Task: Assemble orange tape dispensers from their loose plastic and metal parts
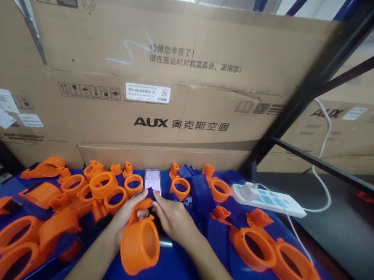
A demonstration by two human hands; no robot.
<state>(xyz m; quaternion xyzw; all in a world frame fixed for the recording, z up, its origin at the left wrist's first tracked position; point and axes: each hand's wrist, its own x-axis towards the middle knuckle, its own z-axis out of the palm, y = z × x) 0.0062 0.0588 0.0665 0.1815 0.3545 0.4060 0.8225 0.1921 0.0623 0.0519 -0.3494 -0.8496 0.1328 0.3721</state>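
Observation:
My left hand (126, 219) is wrapped round the neck of an orange plastic ring-shaped cap (140, 246), its wide opening turned toward me. My right hand (173, 217) pinches a small dark blue piece (150, 194) at the top of that cap, fingertips meeting those of the left hand. Both hands hover over the blue table top (168, 268). A phone (153, 182) with a lit timer screen stands just behind my fingertips.
Several orange ring parts lie in a heap (47, 212) at the left, more at the right (266, 248). Dark blue flat pieces (200, 189) lie in the middle. A white power strip (267, 199) with cable sits right. A large cardboard box (172, 95) stands behind; a black rack post (311, 89) slants right.

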